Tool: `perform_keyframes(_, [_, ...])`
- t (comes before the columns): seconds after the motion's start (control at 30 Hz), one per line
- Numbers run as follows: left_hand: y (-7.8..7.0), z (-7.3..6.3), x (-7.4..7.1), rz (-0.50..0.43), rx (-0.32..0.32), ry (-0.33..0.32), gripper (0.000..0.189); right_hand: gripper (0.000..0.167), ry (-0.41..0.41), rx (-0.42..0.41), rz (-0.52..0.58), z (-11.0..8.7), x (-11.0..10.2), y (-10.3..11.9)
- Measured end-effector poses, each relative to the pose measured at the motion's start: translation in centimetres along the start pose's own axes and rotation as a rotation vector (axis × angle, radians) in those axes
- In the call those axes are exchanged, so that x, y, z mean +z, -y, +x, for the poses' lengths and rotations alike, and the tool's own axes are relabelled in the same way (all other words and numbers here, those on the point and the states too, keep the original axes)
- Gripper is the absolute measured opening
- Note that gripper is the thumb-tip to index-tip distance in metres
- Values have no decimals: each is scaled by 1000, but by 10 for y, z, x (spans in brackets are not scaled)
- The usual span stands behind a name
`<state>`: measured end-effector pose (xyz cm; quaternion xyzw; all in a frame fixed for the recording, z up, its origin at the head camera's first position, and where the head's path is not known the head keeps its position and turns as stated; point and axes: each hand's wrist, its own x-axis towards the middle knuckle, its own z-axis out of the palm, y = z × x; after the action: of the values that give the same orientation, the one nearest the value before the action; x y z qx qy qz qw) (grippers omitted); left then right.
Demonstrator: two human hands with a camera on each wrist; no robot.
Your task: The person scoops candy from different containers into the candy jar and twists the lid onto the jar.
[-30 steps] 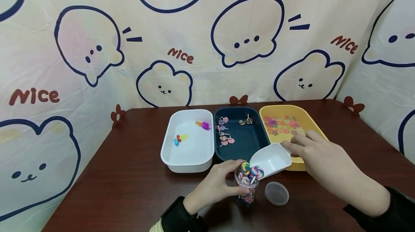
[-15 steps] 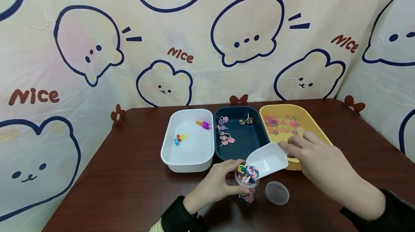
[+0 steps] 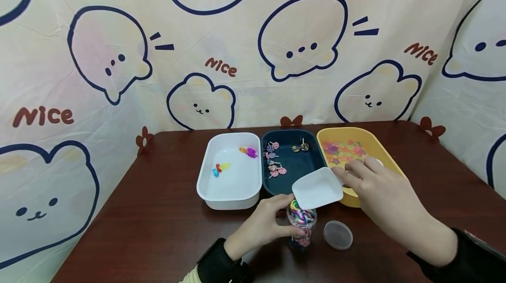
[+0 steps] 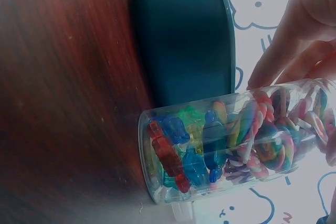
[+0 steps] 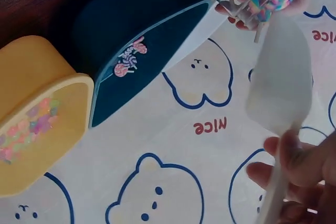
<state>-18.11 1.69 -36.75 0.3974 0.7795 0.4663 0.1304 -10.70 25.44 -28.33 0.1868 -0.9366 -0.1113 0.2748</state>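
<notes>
My left hand (image 3: 269, 221) grips a clear jar (image 3: 302, 230) near its rim as it stands on the table. In the left wrist view the jar (image 4: 236, 145) has wrapped-candy shapes in red, blue and green at its bottom, with swirled lollipops above. Lollipops (image 3: 302, 215) fill it up to the mouth. My right hand (image 3: 383, 195) pinches the handle of a white scoop (image 3: 318, 188), tipped over the jar's mouth; its back faces the head camera. In the right wrist view the scoop (image 5: 283, 77) reaches toward the lollipops.
A clear lid (image 3: 338, 235) lies right of the jar. Behind stand a white tub (image 3: 231, 190) with a few candy shapes, a dark teal tub (image 3: 306, 173) with lollipops, and a yellow tub (image 3: 379, 151) with small translucent pieces. A patterned curtain (image 3: 253, 54) backs the table.
The scoop has moved left over the jar and turned so its back shows. Lollipops on its lip have dropped into the jar's mouth. The left hand and jar have stayed in place.
</notes>
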Motion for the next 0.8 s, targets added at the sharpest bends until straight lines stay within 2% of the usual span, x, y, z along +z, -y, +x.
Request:
perform_keyframes(0.13, [0,1,1,0,5,-1,65,58,-68,-94,-47,3,0,1])
perform_keyframes(0.33, [-1,0,1,1,-23,2,66,58,-33,-186,-73,-1,-2,-2])
perform_keyframes(0.43, [-2,0,0,11,-30,-1,66,62,-69,-252,-84,-3,-3,-3])
perform_keyframes(0.5, [-3,0,0,16,-38,-4,65,62,-66,-263,-85,-2,-4,-3])
perform_keyframes(0.57, [-3,-1,0,6,-41,-2,65,60,-38,-217,-65,-1,-6,-5])
perform_keyframes(0.6, [-3,-1,-1,1,-42,1,65,58,5,-169,-46,-1,-7,-7])
perform_keyframes(0.7, [-2,-1,0,-17,-48,13,66,48,127,23,17,0,-9,-23])
perform_keyframes(0.8, [-2,0,0,-19,-63,18,67,31,270,188,54,3,-5,-52])
